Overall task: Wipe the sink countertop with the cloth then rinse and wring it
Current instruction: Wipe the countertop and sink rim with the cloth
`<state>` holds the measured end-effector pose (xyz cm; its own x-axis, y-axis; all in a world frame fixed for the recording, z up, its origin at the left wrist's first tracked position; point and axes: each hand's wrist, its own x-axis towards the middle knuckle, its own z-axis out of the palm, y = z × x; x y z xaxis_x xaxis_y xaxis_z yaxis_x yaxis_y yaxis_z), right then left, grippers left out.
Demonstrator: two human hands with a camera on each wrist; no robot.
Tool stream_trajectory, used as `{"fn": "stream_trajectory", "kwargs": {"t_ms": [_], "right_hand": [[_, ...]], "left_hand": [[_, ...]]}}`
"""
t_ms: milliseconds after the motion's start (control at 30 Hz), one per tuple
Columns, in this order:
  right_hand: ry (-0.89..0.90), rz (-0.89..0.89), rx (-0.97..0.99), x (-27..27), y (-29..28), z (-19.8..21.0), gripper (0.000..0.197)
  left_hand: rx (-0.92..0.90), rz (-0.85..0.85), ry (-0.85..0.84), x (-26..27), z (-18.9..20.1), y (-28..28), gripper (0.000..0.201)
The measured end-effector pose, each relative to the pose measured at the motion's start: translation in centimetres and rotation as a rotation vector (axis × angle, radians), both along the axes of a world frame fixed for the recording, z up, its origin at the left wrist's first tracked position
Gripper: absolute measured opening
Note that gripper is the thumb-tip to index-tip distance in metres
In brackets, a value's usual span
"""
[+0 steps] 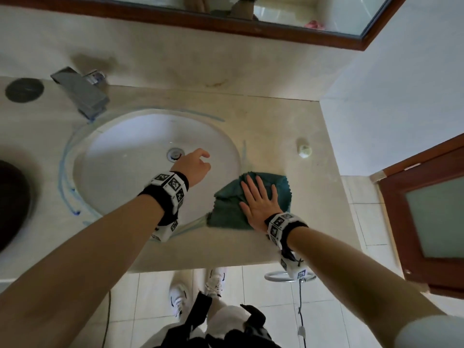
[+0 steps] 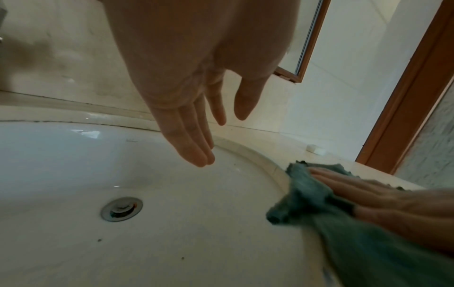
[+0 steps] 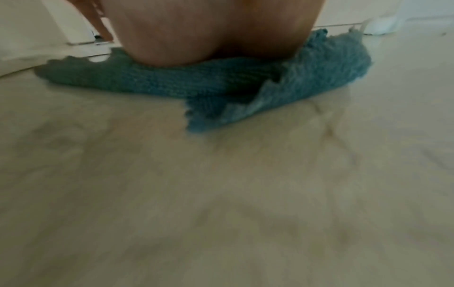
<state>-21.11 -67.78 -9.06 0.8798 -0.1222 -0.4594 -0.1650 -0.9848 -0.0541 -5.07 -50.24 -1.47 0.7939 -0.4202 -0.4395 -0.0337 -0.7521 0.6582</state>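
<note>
My right hand (image 1: 259,204) lies flat, fingers straight and spread, pressing the crumpled teal terry cloth with the zigzag-cut edge (image 1: 227,209) onto the beige stone surface (image 1: 288,121), just beside the right rim of the round white ceramic basin (image 1: 130,156). One corner of the cloth reaches the rim itself. My left hand (image 1: 194,167) hangs over the basin with fingers loose and relaxed, holding nothing, near the metal drain (image 1: 175,154).

The cloth looks soft, limp and light; it bunches into folds under my palm instead of lying smooth, so I judge it will slide readily on the polished stone but may roll up if I push from one edge only. Pressing through the middle with a flat palm suits wiping. For rinsing I would gather it from the thick folded middle, not the thin ragged corner, since a corner grip would let the rest dangle and drip. I cannot tell whether it is wet. A small pale bar of soap (image 1: 304,148) sits well apart on the surface.
</note>
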Motion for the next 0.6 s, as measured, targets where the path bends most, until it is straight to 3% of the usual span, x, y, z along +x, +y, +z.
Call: {"fn": "stream_trajectory", "kwargs": {"t_ms": [167,367,600], "right_hand": [[0.025,0.003,0.0,-1.3,1.3,0.5,0.081],[-0.009,-0.003,0.01,2.2,-0.5,0.1,0.062],[-0.032,0.052,0.01,10.1,-5.4,-0.5,0.061]], "left_hand": [[-0.045,-0.015,0.022,-0.1,-0.1,0.6,0.033],[-0.042,0.021,0.03,1.2,-0.6,0.1,0.033],[-0.004,0.063,0.052,3.8,-2.3,-2.0,0.031]]}}
